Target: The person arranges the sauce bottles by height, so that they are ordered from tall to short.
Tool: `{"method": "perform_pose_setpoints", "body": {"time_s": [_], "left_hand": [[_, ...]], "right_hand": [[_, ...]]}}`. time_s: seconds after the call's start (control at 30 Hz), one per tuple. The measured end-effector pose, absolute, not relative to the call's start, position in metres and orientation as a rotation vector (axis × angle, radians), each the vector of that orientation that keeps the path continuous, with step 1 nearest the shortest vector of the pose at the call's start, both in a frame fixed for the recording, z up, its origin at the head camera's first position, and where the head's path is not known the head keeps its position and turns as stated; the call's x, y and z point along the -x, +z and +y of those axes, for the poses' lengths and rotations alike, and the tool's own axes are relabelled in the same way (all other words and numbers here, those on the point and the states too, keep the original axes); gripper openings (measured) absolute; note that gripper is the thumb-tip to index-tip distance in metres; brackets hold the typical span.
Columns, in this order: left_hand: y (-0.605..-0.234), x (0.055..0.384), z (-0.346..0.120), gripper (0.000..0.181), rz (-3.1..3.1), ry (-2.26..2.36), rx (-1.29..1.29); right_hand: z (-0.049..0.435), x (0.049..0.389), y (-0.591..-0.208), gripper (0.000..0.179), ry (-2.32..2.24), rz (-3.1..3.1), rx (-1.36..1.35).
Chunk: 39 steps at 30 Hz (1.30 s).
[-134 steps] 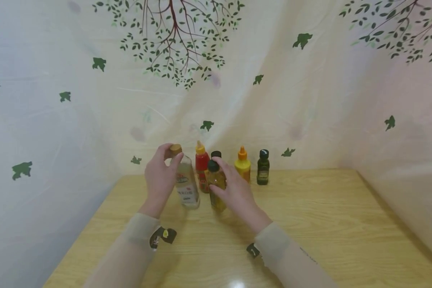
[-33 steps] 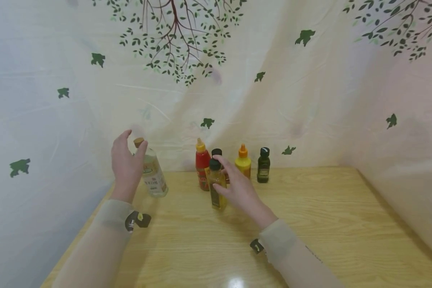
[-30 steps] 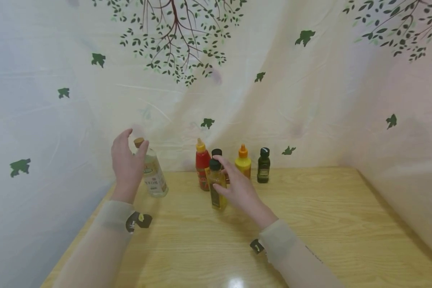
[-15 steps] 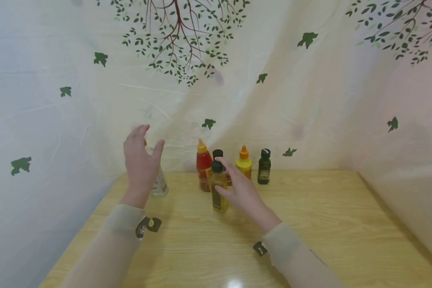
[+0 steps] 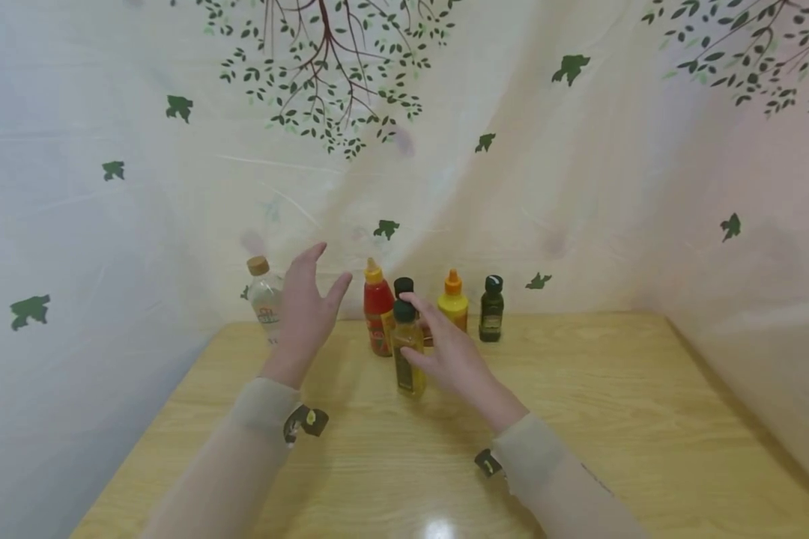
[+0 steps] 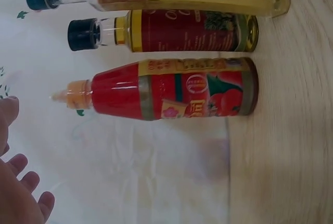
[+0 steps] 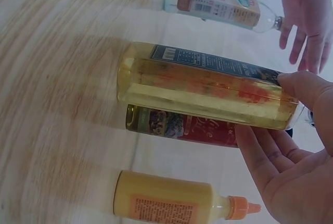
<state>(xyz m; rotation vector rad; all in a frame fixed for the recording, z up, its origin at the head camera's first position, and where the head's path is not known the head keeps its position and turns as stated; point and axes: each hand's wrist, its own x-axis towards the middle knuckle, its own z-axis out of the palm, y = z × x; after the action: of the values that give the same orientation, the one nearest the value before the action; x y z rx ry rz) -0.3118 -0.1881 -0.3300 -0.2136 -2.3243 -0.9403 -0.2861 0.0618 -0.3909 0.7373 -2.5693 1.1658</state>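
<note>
My left hand (image 5: 303, 311) is in the air, fingers spread with nothing between them, between the clear bottle and the red sauce squeeze bottle. That clear glass bottle (image 5: 259, 288) with a tan cap stands at the back left, partly hidden by the hand. In the left wrist view the red squeeze bottle (image 6: 171, 88) has its nozzle toward the fingers. With thumb and fingers on either side, my right hand (image 5: 455, 352) holds the upper part of an upright oil bottle (image 7: 203, 86), golden with a dark green cap. Behind it stands a slimmer red-labelled olive oil bottle (image 6: 187, 31).
Right of the held bottle are a yellow squeeze bottle (image 5: 453, 305) with an orange nozzle and a small dark green bottle (image 5: 491, 311). The wooden table (image 5: 580, 419) ends at a pale curtain (image 5: 580, 209) printed with leaves.
The left hand carried the clear bottle to the left, let go of it, and has moved back right toward the red squeeze bottle. The right hand stays at the oil bottle.
</note>
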Motion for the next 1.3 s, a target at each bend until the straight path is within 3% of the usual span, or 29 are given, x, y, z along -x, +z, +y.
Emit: {"method": "perform_pose_setpoints", "body": {"time_s": [0.53, 1.3], "left_hand": [[-0.354, 0.339, -0.167, 0.073, -2.464, -1.188, 0.147], [-0.361, 0.348, -0.151, 0.059, -2.434, -1.228, 0.19]], "right_hand": [[0.065, 0.287, -0.39, 0.09, 1.169, -2.57, -0.776], [0.065, 0.289, -0.392, 0.09, 1.143, -2.553, -0.783]]}}
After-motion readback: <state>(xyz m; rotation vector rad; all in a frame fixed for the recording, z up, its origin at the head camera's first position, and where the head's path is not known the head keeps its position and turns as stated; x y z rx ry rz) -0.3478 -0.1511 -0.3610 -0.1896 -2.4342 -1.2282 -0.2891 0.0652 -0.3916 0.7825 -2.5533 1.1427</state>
